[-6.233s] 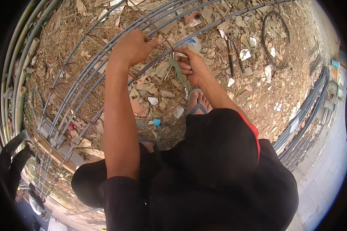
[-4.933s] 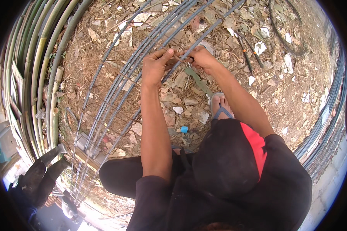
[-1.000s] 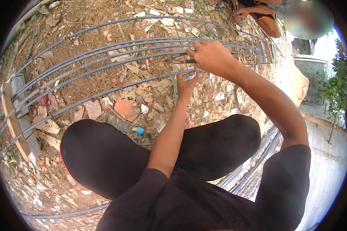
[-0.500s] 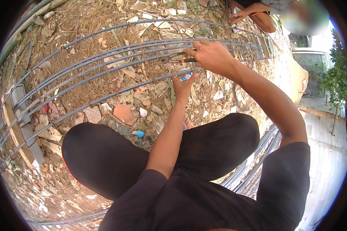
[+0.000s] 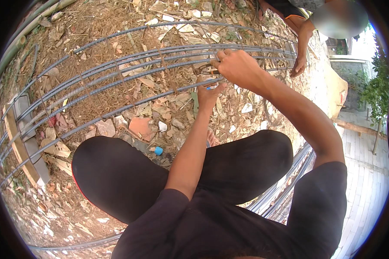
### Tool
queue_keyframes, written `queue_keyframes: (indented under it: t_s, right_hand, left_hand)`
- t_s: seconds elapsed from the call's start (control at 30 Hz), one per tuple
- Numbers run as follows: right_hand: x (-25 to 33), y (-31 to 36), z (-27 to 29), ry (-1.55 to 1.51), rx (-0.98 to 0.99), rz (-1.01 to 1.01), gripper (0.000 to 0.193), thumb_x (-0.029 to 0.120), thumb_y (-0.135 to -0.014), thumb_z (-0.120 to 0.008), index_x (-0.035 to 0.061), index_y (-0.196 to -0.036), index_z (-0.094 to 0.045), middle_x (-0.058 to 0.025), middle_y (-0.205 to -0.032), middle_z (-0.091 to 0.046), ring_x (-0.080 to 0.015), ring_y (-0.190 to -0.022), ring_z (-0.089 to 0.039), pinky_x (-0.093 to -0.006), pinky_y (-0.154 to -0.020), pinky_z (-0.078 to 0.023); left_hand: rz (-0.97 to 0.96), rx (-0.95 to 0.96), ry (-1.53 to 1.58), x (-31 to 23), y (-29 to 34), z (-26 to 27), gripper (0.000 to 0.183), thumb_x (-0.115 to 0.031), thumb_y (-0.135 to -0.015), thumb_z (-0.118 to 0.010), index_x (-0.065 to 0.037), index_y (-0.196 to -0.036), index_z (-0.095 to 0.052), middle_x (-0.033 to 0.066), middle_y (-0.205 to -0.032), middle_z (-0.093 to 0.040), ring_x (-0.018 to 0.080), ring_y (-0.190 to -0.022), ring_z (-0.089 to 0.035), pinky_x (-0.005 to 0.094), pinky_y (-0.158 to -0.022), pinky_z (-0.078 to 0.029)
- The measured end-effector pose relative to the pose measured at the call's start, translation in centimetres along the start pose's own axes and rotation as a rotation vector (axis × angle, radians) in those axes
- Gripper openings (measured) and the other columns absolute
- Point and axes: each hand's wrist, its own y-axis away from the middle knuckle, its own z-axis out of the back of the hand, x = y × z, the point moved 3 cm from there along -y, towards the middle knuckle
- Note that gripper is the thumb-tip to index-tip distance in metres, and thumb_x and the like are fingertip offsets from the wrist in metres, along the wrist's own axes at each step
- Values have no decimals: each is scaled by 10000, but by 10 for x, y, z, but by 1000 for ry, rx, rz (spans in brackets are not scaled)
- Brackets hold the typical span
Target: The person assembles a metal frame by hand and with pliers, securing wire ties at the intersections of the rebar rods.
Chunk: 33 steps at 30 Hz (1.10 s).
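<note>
A long cage of ribbed steel bars with thin wire ties lies curved across the ground in front of me. My right hand is closed around the handles of a pair of pincers, whose jaws point left, between the bars. Just below, my left hand reaches up to the nearest bar, a finger lying over it and the thumb spread to the right, apparently gripping it. Something blue shows partly behind that hand; its kind is hidden. The pincers' tips are too small to make out on a tie.
A wooden batten and grey block support the cage's left end. A co-worker's hand hangs by its right end. Broken tiles, a blue cap and more bars lie around my legs.
My right hand has turned slightly with the pincers and shifted a little right. The co-worker's hand has moved from the cage's far side toward its right end.
</note>
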Motion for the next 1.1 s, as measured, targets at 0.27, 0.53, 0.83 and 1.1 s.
queue_keyframes:
  t_s: [0.27,0.53,0.83,1.1]
  right_hand:
    - [2,15,28,-37,148,-166,451,118,-780,-704,65,-1228,-678,-112,-1013,-668,-263,-953,-691,-355,-693,-577]
    - [-7,-6,-16,86,281,22,480,188,-800,-704,124,-1273,-648,-83,-1023,-653,-249,-946,-687,-346,-687,-580]
    - [-26,22,-17,26,-6,20,535,306,-868,-712,220,-1379,-577,-68,-1021,-636,-245,-993,-680,-359,-734,-581]
    - [-23,84,9,-302,-65,-265,639,391,-874,-734,266,-1454,-497,-49,-962,-578,-245,-871,-643,-400,-685,-539]
  left_hand:
    - [132,92,50,-8,4,-6,695,-132,-760,-884,3,-1325,-502,29,-930,-665,102,-803,-617,258,-659,-526]
    - [179,150,236,-17,9,-14,535,-52,-813,-809,43,-1280,-565,48,-870,-684,106,-706,-616,248,-586,-499]
    - [296,185,264,-13,2,-18,502,-24,-892,-724,-16,-1314,-452,73,-884,-666,109,-627,-583,267,-516,-454]
    - [300,199,248,-9,-4,-2,447,10,-914,-651,-45,-1327,-488,59,-953,-674,113,-679,-593,247,-588,-490]
